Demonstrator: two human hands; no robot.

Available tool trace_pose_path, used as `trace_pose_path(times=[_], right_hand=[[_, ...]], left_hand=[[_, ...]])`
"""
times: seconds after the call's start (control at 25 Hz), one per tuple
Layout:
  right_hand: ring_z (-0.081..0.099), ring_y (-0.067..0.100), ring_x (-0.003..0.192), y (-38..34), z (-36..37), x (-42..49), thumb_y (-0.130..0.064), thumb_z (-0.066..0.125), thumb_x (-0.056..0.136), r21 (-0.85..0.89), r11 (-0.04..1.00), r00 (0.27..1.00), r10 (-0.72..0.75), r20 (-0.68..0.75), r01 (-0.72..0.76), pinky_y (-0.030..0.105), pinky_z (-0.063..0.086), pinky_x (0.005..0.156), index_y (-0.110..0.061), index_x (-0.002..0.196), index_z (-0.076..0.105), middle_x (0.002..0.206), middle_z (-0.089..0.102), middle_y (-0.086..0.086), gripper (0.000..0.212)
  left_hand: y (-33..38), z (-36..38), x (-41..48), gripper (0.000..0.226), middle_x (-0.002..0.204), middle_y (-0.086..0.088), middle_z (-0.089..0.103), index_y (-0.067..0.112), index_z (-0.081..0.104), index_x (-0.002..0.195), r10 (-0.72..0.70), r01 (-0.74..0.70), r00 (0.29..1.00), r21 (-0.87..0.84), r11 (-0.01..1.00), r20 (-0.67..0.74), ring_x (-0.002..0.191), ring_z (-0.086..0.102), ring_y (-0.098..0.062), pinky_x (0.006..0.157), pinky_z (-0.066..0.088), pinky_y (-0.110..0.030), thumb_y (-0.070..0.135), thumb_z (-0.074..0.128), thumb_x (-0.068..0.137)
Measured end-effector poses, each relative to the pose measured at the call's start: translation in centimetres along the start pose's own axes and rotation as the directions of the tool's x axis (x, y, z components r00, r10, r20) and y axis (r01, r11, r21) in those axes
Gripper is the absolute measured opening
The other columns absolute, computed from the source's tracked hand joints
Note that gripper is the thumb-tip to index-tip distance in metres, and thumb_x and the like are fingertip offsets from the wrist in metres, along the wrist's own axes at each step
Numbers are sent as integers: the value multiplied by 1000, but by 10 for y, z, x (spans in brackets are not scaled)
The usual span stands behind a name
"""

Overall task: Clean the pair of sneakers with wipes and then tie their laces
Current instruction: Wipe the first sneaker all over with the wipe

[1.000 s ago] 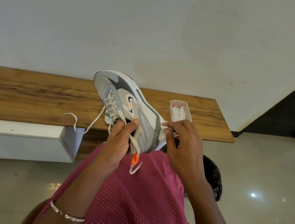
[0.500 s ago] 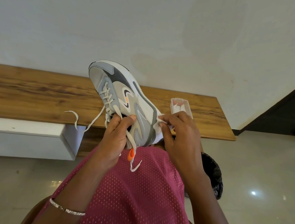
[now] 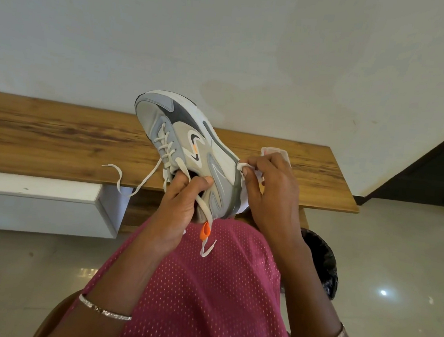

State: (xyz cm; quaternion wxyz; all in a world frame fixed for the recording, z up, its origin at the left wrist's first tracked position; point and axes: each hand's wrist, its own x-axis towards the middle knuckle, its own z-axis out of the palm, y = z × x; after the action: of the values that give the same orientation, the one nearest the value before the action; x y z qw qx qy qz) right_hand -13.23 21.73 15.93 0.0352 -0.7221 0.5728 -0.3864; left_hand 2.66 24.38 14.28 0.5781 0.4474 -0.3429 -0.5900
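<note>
A grey and white sneaker (image 3: 188, 144) is held up in front of me, toe pointing up and away, over my lap. My left hand (image 3: 179, 210) grips it at the collar, fingers inside the opening. My right hand (image 3: 269, 194) presses a white wipe (image 3: 245, 167) against the sole edge near the heel. Its cream laces (image 3: 139, 185) hang loose and untied, one end dangling left, another with an orange tag (image 3: 205, 231) hanging over my lap. The second sneaker is not in view.
A long wooden bench (image 3: 57, 140) runs along the white wall behind the shoe. A wipes pack (image 3: 273, 152) lies on it, partly hidden by my right hand. A black bin bag (image 3: 320, 260) sits on the floor at right. A white ledge (image 3: 36, 187) is below left.
The sneaker has been lifted and tilted further up, toe rising against the wall. My right hand with the wipe has moved along the sole edge near the heel.
</note>
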Motion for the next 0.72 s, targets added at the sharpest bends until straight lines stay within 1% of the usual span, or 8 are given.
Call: trace_pose_path(times=[0.12,0.24,0.28,0.4,0.48,0.6,0.68,0.72], right_hand=[[54,8,94,-1,0,-14,-17,64,95,48,999,1000,-8,-17,8,24,47,77,-15,109,71,104,62,-3,16],[59,13,94,1,2,-38,-13,68,92,111,993,997,-24,-73,33,32,55,73,-12,110,72,102,63,-2,18],[59,13,94,1,3,-44,-12,70,91,105,994,994,-31,-100,42,32,55,73,-11,110,72,101,63,-1,19],[51,5,98,1,2,-44,-12,71,90,74,997,985,-24,-171,38,26,51,74,-11,109,73,102,64,1,19],[45,1,102,0,-1,-30,-11,69,91,59,998,983,-7,-181,18,22,44,81,-12,108,73,105,64,0,17],[56,8,99,-2,-5,-12,-5,63,93,72,997,988,-30,-149,41,18,41,82,-14,105,74,104,69,-2,18],[59,12,101,-4,-4,-11,-3,64,93,51,996,989,-60,-139,68,9,38,86,-14,105,74,103,71,-2,20],[58,11,103,-4,-3,-15,-1,65,92,37,996,986,-72,-150,79,6,36,88,-13,105,74,103,71,-1,21]], left_hand=[[-1,-4,4,20,88,10,74,21,66,106,-21,19,999,-54,998,-31,85,71,-4,64,57,-20,7,57,95],[-1,-8,6,22,85,6,74,17,65,96,-62,56,997,-128,990,-42,86,70,-11,64,58,-24,-2,56,89],[-1,-8,6,24,86,5,74,17,65,96,-73,68,997,-139,988,-30,88,69,-12,66,59,-26,-3,56,88],[-3,-5,6,26,88,4,74,17,65,100,-88,91,996,-166,982,23,88,70,-11,64,58,-27,-3,54,88],[-2,-2,5,27,88,4,75,16,64,105,-82,90,995,-159,983,61,85,71,-10,63,58,-25,-3,54,89],[-1,-2,3,31,91,3,76,17,67,107,-55,73,992,-166,983,112,86,72,-11,66,59,-25,0,61,82],[1,-5,2,34,92,1,76,21,71,102,-41,65,991,-188,980,128,86,72,-12,67,60,-27,2,67,74],[2,-7,2,36,93,1,76,20,70,103,-35,61,991,-197,979,133,87,72,-12,68,60,-27,3,68,72]])
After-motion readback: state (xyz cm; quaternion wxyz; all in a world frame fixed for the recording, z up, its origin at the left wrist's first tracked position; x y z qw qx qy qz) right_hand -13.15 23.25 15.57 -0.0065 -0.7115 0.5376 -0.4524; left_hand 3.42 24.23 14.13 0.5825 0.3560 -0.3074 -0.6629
